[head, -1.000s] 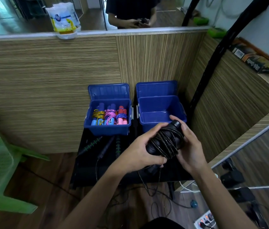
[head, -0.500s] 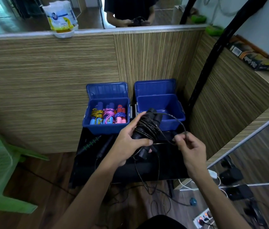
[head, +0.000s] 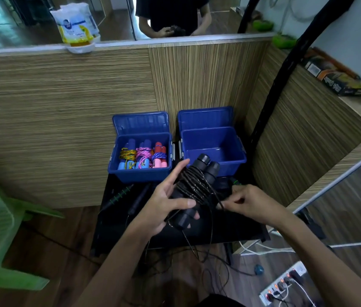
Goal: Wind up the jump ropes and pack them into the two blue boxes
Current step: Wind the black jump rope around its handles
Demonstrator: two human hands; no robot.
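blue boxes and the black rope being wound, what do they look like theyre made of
Blue boxes: likely moulded plastic, smooth with a slight sheen; thin walls, ribbed hinged lids.
Black jump rope: the cord looks like thin coated cable or braid, with glinting specks along the coils; the handles look matte, perhaps foam or rubber, but that is uncertain.

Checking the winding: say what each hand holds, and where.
Left hand holds the black jump rope by its paired handles. Right hand pinches the loose cord beside the coil.

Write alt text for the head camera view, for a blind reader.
The left hand holds a black jump rope while the right hand pinches its loose cord. Behind stand two open blue boxes, one with wound ropes, one empty.
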